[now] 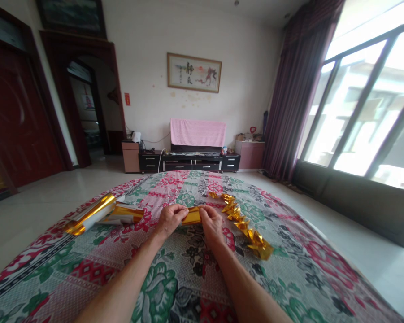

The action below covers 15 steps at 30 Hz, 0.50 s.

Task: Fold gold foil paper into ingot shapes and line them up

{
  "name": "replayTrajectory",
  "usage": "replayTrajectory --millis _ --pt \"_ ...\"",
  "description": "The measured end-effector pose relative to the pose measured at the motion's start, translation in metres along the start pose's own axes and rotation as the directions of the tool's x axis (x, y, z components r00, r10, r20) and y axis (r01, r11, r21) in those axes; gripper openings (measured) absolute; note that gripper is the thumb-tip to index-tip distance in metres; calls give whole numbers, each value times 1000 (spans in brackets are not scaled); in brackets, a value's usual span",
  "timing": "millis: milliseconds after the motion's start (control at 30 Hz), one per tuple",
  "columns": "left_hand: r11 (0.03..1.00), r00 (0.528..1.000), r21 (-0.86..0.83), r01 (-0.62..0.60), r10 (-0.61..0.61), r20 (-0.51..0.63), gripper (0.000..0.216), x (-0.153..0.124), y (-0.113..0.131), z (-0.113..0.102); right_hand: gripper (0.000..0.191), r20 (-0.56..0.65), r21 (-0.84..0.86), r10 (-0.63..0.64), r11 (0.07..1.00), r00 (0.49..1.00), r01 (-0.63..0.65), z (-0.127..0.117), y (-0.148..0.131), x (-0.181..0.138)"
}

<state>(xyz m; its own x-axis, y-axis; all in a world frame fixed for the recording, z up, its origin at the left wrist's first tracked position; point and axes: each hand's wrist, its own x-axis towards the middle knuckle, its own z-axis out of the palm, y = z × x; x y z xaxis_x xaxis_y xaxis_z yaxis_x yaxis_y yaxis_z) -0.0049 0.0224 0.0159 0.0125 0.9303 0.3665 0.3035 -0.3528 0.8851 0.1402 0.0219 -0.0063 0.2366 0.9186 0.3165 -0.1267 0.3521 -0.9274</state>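
Note:
A small sheet of gold foil paper (192, 216) is stretched between my two hands, just above the patterned cloth. My left hand (171, 220) pinches its left edge between thumb and fingers. On the other side, my right hand (211, 221) pinches the right edge the same way. To the right lies a row of folded gold foil pieces (241, 221), running from the far middle toward the near right. Curled sheets of gold foil with pale backs (93, 215) lie to the left, apart from my hands.
A flowered cloth (154, 287) covers the round table. Beyond it stand a low black TV cabinet (197, 162) and a television under a pink cover (198, 133). A purple curtain (289, 98) hangs beside the window at right; a dark red door (20, 103) is at left.

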Motion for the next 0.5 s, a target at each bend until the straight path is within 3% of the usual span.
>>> replayTrajectory --millis 167,333,500 --pt "997 1000 72 -13 13 6 24 -1 2 -3 17 -41 -221 -100 971 994 88 -2 1 2" --pt "994 1000 112 -11 9 19 26 0 -5 -1 21 -7 -533 -191 831 982 158 -6 -9 1" --pt "989 1000 147 -23 20 25 26 -1 -7 0 23 13 -646 -216 744 976 173 -8 -15 -1"
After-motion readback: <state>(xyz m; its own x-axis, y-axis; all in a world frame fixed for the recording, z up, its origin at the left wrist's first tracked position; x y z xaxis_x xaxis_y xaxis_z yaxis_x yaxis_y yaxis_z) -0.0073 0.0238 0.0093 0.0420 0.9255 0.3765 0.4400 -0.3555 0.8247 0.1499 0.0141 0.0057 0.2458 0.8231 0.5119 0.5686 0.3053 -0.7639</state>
